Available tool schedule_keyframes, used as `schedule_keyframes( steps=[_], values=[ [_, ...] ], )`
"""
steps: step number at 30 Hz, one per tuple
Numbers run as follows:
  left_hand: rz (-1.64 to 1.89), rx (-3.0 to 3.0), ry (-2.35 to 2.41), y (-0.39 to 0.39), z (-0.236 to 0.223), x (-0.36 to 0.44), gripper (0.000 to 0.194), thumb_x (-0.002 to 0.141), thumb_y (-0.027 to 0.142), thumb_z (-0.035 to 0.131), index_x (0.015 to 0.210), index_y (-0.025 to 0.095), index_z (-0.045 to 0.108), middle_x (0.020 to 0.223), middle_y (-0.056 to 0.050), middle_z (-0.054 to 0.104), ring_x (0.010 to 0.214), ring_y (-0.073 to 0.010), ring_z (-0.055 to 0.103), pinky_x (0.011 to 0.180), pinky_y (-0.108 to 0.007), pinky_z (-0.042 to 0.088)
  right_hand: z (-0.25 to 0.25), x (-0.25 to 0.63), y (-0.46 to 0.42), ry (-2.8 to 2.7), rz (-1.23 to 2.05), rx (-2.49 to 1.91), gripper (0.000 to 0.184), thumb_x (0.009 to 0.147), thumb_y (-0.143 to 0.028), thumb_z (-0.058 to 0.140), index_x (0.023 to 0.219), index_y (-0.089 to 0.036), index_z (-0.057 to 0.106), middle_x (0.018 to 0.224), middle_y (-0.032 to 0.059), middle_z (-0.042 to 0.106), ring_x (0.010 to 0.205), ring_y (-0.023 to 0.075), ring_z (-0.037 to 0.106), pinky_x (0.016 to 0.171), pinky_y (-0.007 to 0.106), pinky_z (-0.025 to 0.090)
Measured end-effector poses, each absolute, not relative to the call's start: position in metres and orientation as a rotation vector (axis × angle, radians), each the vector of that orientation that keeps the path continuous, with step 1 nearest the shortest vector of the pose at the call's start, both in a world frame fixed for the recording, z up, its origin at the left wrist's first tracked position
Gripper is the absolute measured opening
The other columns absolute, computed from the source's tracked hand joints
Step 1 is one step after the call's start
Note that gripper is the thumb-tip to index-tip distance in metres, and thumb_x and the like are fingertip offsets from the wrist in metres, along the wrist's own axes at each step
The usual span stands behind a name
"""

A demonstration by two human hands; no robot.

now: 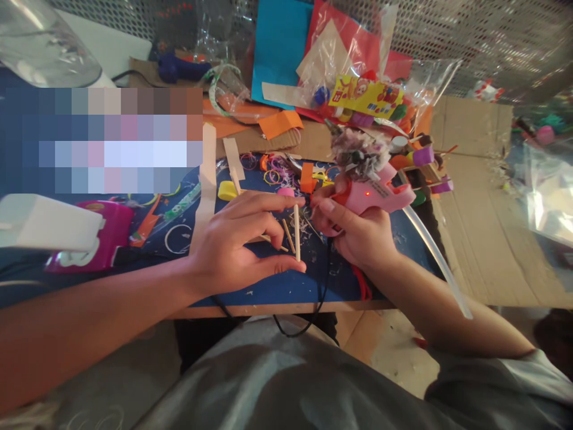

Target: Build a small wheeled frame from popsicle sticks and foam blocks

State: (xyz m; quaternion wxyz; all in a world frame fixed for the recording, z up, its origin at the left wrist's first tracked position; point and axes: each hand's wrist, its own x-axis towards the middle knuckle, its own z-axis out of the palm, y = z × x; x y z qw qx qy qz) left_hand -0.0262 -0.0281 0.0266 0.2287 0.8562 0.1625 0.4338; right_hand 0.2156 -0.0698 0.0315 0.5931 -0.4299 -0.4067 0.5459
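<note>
Between the thumb and index finger of my left hand, a short wooden stick is pinched by its two ends. My right hand is wrapped round a pink glue gun with a small red light lit. A clear glue stick sticks out of its back, and a black cord hangs from its handle. Grey crumpled stuff shows just beyond the gun. Under my left hand, more thin sticks lie on the blue table top among shavings. The gun's nozzle is hidden by my fingers.
A magenta power block with a white adapter plugged in stands at left. Cardboard covers the right side. Blue paper, plastic bags and craft scraps crowd the back. A pixelated patch covers the upper left.
</note>
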Motion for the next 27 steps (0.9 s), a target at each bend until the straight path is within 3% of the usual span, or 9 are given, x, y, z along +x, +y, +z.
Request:
schedule_keyframes(
  steps=[4,7,14,22,27],
  values=[
    [1.193,2.354,0.469,-0.028,0.026,-0.027,0.044,0.091,0.048,0.104,0.092,0.022,0.069,0.142,-0.015,0.087,0.132,-0.0306,0.085,0.111,-0.044,0.07,0.03,0.218,-0.075,-1.108,1.369,-1.019,0.057,0.08,-0.059,0.109,0.097,-0.027,0.064,0.094,-0.0004,0.078,0.069,0.015,0.066,0.058,0.032,0.057],
    [1.188,2.349,0.485,-0.029,0.025,-0.026,0.043,0.091,0.045,0.104,0.092,0.022,0.068,0.142,-0.015,0.086,0.134,-0.0307,0.085,0.112,-0.044,0.069,0.036,0.217,-0.077,-1.237,1.375,-1.029,0.056,0.082,-0.065,0.106,0.093,-0.027,0.067,0.092,0.0005,0.078,0.075,0.0183,0.069,0.065,0.036,0.062],
    [1.207,2.361,0.475,-0.031,0.024,-0.023,0.042,0.091,0.037,0.105,0.091,0.022,0.065,0.14,-0.014,0.086,0.131,-0.03,0.084,0.111,-0.044,0.069,0.045,0.215,-0.074,-1.445,1.263,-1.109,0.058,0.091,-0.08,0.092,0.089,-0.025,0.075,0.079,-0.0003,0.071,0.067,0.0163,0.059,0.064,0.037,0.055],
    [1.202,2.42,0.423,-0.03,0.025,-0.022,0.045,0.09,0.043,0.105,0.092,0.022,0.066,0.139,-0.014,0.088,0.126,-0.0295,0.086,0.11,-0.045,0.07,0.036,0.215,-0.077,-1.371,1.251,-1.033,0.055,0.092,-0.068,0.097,0.089,-0.026,0.061,0.084,-0.0022,0.066,0.076,0.0164,0.059,0.068,0.035,0.053],
    [1.222,2.385,0.41,-0.031,0.022,-0.021,0.044,0.091,0.047,0.104,0.092,0.024,0.067,0.14,-0.013,0.088,0.125,-0.0305,0.087,0.11,-0.047,0.07,0.031,0.216,-0.076,-1.178,1.327,-1.039,0.057,0.083,-0.063,0.104,0.092,-0.028,0.06,0.093,-0.0007,0.068,0.075,0.0161,0.058,0.061,0.033,0.051]
  ],
)
